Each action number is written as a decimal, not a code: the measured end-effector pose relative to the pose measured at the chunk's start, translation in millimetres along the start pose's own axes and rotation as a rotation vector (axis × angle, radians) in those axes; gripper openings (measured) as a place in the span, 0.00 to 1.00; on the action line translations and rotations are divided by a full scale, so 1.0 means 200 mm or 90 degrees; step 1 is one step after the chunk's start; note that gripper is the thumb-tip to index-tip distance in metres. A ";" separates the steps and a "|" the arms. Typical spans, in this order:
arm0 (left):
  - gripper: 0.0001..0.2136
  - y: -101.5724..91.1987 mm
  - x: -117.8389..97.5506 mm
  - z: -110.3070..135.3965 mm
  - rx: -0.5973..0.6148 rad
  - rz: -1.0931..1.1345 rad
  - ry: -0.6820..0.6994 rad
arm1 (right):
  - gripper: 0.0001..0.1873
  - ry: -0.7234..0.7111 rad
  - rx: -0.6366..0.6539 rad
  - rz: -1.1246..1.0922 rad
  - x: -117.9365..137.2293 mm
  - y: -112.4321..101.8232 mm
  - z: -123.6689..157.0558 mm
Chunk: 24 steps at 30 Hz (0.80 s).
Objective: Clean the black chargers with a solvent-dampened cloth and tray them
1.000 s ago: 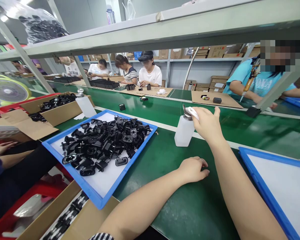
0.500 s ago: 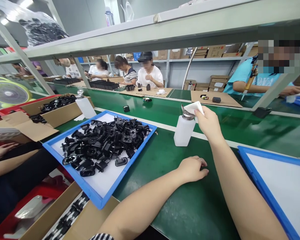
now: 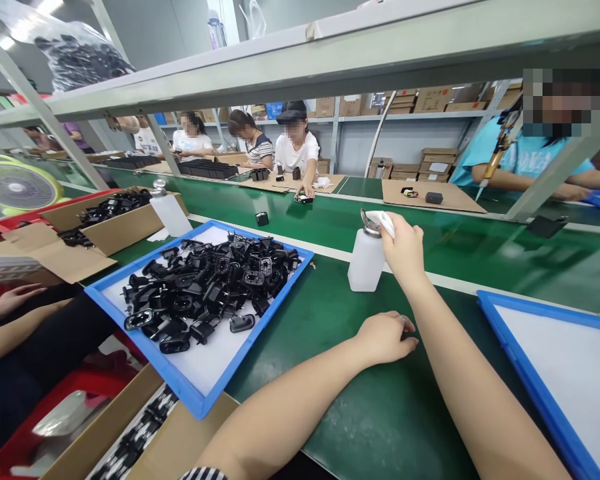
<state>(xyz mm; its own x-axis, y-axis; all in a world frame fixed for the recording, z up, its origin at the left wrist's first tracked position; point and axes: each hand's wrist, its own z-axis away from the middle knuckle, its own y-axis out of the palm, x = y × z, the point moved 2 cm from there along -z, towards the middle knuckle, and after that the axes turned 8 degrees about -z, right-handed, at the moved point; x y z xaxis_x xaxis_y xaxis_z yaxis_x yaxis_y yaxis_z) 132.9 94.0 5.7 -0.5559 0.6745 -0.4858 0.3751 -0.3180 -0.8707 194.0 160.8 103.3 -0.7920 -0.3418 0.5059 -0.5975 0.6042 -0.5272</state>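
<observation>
My right hand (image 3: 404, 245) grips a folded white wipe (image 3: 381, 219) and holds it against the metal pump top (image 3: 372, 229) of a translucent white dispenser bottle (image 3: 366, 263). The bottle stands upright on the green bench. Lower down, my left hand (image 3: 387, 337) rests on the bench top, thumb apart from the loosely bent fingers, with nothing seen in it. Left of both hands, a blue-rimmed tray (image 3: 200, 405) carries a heap of black plug housings (image 3: 215, 287) with metal pins.
Another blue-rimmed tray (image 3: 555, 353) lies at the right. A second dispenser bottle (image 3: 170, 212) and an open carton (image 3: 125, 223) of black parts stand at the left. Beyond runs a green belt with a black part (image 3: 262, 219). Several co-workers sit opposite, below a shelf beam (image 3: 300, 63).
My right hand has moved left and slightly down, bringing the wipe onto the bottle's top. My left hand stays put. A black part on the belt shifted right; a co-worker reached onto the belt.
</observation>
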 end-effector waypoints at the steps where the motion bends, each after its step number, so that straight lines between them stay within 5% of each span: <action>1: 0.12 0.00 0.00 0.00 -0.001 0.001 0.002 | 0.16 -0.003 -0.003 0.000 0.00 0.00 0.00; 15: 0.12 0.00 0.00 0.00 -0.001 0.008 0.002 | 0.16 -0.027 -0.029 0.016 -0.01 0.00 0.00; 24: 0.09 -0.01 -0.01 0.00 -0.002 0.001 0.015 | 0.13 -0.200 0.010 0.193 0.09 -0.02 0.04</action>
<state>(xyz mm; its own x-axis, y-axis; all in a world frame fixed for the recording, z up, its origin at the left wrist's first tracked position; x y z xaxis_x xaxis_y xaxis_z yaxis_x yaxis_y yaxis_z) 132.3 93.0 8.2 -0.5382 0.6896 -0.4845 0.3775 -0.3168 -0.8701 181.5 146.6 108.4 -0.9304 -0.3541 0.0949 -0.3314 0.7015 -0.6310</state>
